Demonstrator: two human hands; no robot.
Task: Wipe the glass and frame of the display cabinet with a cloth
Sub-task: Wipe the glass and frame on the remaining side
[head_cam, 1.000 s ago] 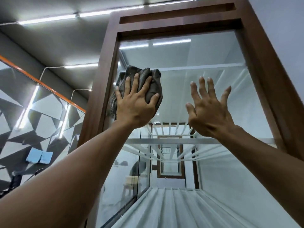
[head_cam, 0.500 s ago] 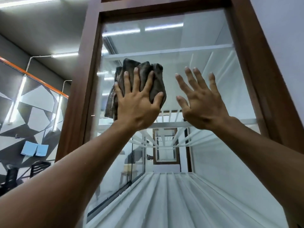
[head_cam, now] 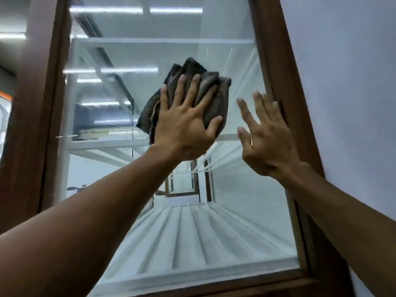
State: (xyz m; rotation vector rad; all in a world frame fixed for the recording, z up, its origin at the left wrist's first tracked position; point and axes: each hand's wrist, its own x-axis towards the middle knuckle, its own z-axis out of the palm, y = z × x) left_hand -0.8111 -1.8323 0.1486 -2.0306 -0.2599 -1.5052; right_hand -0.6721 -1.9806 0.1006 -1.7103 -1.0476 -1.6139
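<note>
Brown wood makes up the cabinet frame (head_cam: 42, 125), and three parts of it show: one upright post at the far left, one upright post at the right, and one rail along the bottom. A small orange strip (head_cam: 5, 95) sits at the left edge, beyond the left post.

Between the two posts is one large pane of glass (head_cam: 214, 232). Two bright light strips (head_cam: 137, 10) show side by side near its top. Behind the pane, two pale shelves (head_cam: 162, 40) cross from side to side, one high up and one at about the level of the hands.

One dark grey cloth (head_cam: 205, 82) lies bunched against the glass, near the middle of the pane and a little toward the right post. The left hand (head_cam: 184, 129) lies flat over it with its four fingers straight and spread wide and its thumb laid on the cloth's lower right edge, pressing the cloth to the pane. Folds of cloth stick out above the fingertips and hang past the hand on the left.

Just to the right, apart from the cloth, the right hand (head_cam: 267, 142) is held flat toward the glass, fingers straight and spread, holding nothing. Its outer fingers lie along the inner edge of the right post. Whether its palm touches the pane cannot be told.

One plain pale wall (head_cam: 342, 82) fills the far right.
</note>
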